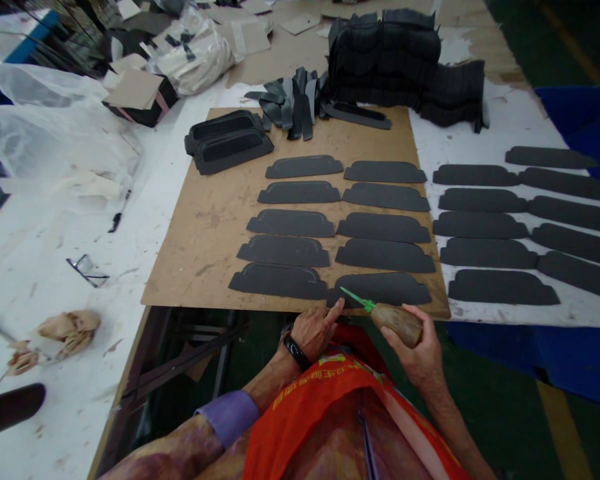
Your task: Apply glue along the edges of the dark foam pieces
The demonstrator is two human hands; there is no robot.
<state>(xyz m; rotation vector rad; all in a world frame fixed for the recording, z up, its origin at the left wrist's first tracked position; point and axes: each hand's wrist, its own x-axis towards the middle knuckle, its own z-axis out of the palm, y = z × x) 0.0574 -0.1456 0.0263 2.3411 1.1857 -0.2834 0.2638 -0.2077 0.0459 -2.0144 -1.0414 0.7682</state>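
My right hand [420,350] is closed around a brownish squeeze bottle [397,325] with a thin green nozzle [356,298]. The nozzle points left and lies over a black flat piece [387,288] at the board's front edge. The frame does not show whether its tip touches the piece. Holding nothing, my left hand [313,333] rests at the same edge, its index finger stretched out to the left end of that piece. Left of it lies another black piece [280,280] with a curved raised strip along its top.
More black pieces lie in rows on the brown board [190,253] and the white table [480,315]. Behind are stacked black pieces [230,140], loose dark strips [293,103] and a large black pile [385,57]. Glasses [87,271] and crumpled paper [67,333] lie left.
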